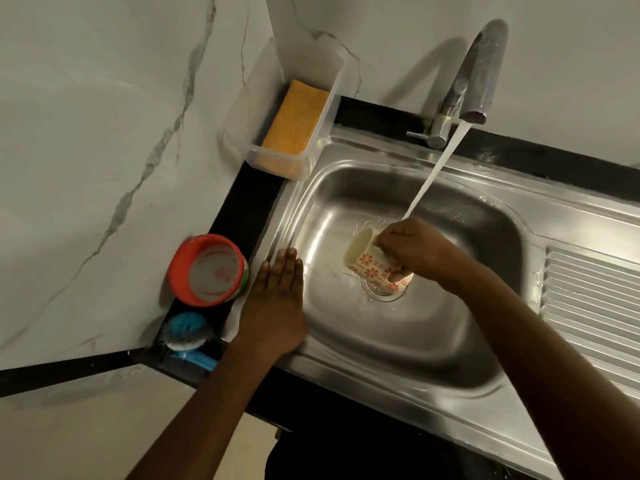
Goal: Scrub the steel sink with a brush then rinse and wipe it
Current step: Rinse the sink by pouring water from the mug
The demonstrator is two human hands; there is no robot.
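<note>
Clear plastic box [242, 109]: open at the top, in the back corner of the counter, against the wall.
Red tub [180, 271]: round and uncovered, pale paste inside, a green band on its right side; it sits on the counter by the wall, well apart from the box.
Cup [367, 261]: cream with a red flower print, tipped over, mouth pointing up and left.
Counter [249, 209]: narrow black strip along the wall.
Wall [104, 133]: pale marble with grey veins.
</note>
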